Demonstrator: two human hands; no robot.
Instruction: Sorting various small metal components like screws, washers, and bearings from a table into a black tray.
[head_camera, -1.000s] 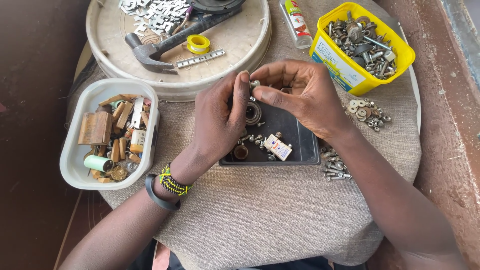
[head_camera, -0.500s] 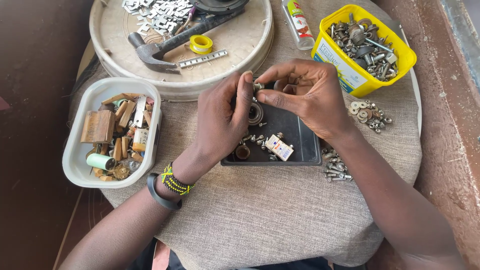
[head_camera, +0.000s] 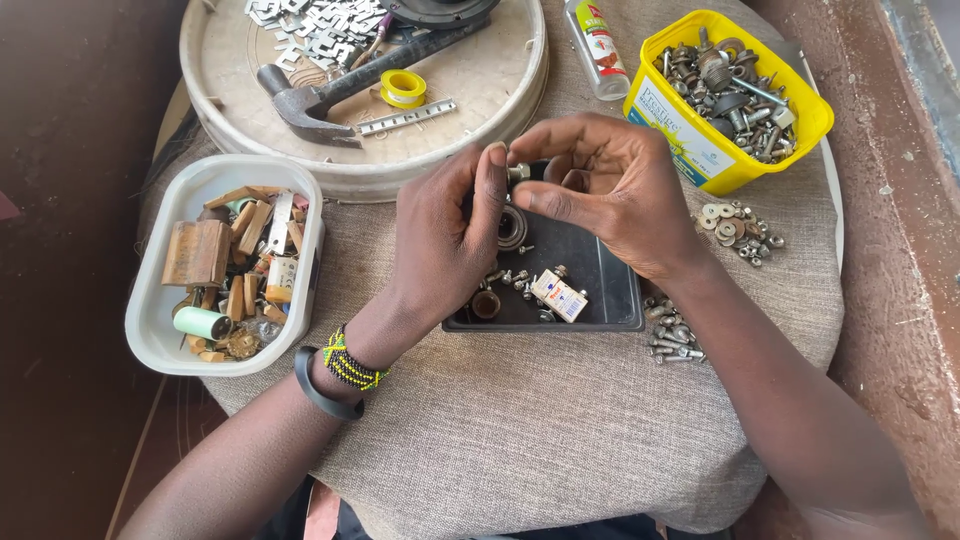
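My left hand (head_camera: 450, 235) and my right hand (head_camera: 605, 185) meet above a small black tray (head_camera: 600, 285). Between the fingertips of both hands sits a small metal nut or bolt (head_camera: 518, 172). Which hand bears its weight is hard to tell; both pinch it. In the tray lie a round bearing (head_camera: 512, 228), a brown ring (head_camera: 486, 303), a small white block (head_camera: 558, 295) and several tiny screws. My left wrist wears a beaded band and a black band.
A white tub (head_camera: 150, 330) of wooden and brass bits stands left. A round pale tray (head_camera: 240, 140) at the back carries a hammer (head_camera: 330, 95), yellow tape roll (head_camera: 403, 88) and metal pieces. A yellow tub (head_camera: 690, 150) of bolts stands right, with loose washers (head_camera: 738, 228), screws (head_camera: 672, 335) and a bottle (head_camera: 597, 40).
Both hands have stayed above the black tray, fingers shifting slightly on the small metal piece. The camera view has drifted a little.
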